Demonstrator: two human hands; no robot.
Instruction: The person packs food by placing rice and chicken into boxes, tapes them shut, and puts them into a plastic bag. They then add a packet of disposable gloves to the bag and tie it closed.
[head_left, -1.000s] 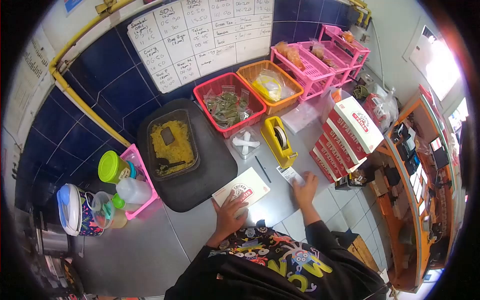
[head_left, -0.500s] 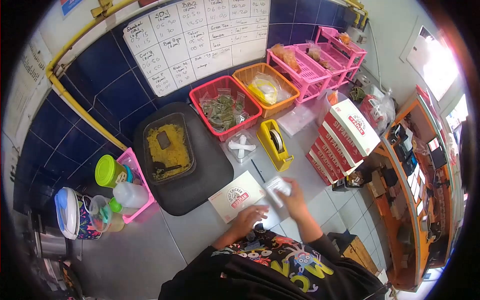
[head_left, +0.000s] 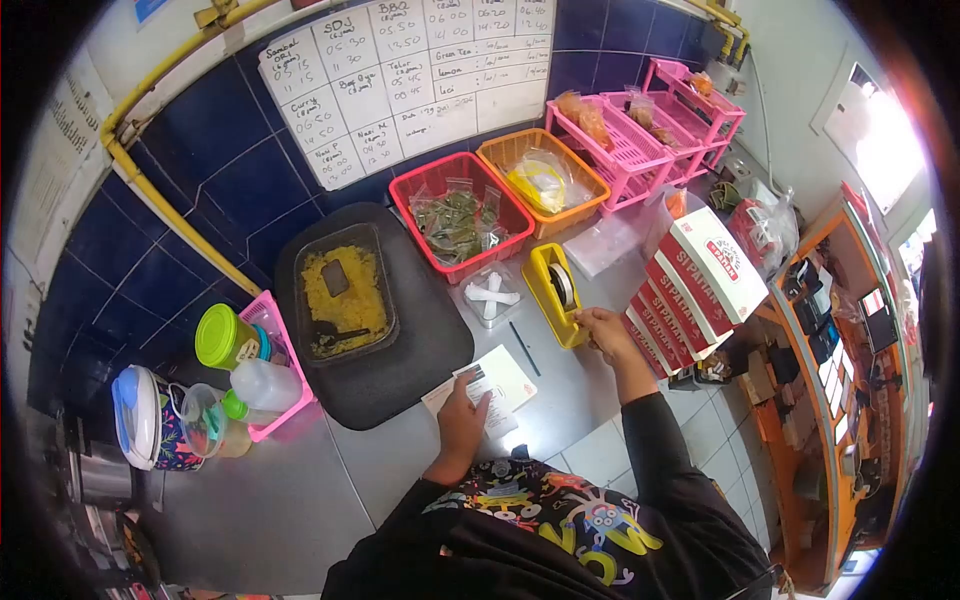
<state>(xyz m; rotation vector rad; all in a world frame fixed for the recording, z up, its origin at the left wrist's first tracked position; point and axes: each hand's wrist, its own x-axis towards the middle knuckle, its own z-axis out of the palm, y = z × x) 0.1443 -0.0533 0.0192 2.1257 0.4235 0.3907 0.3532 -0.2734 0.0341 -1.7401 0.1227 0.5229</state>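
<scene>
My left hand (head_left: pixel 462 425) holds a white printed slip (head_left: pixel 497 398) against a flat white card box (head_left: pixel 520 376) with a red logo on the counter. The slip covers part of the logo. At the front end of a yellow tape dispenser (head_left: pixel 541 288), my right hand (head_left: pixel 606 335) pinches where the tape comes off; the strip itself is too small to make out. A dark pen (head_left: pixel 524 348) lies between the box and the dispenser. Behind it sits a clear tub (head_left: pixel 492 308) of white wrapped pieces.
Red-and-white boxes (head_left: pixel 680 300) stand stacked at right. Red (head_left: pixel 410 190) and orange (head_left: pixel 490 155) baskets hold packets at the back. A tray of yellow food (head_left: pixel 322 285) rests on a black lid-like surface (head_left: pixel 430 355). Containers fill a pink basket (head_left: pixel 292 412) at left.
My right hand has left the slip and moved up and right to the tape dispenser. The slip now lies over the box under my left hand. The view has shifted slightly.
</scene>
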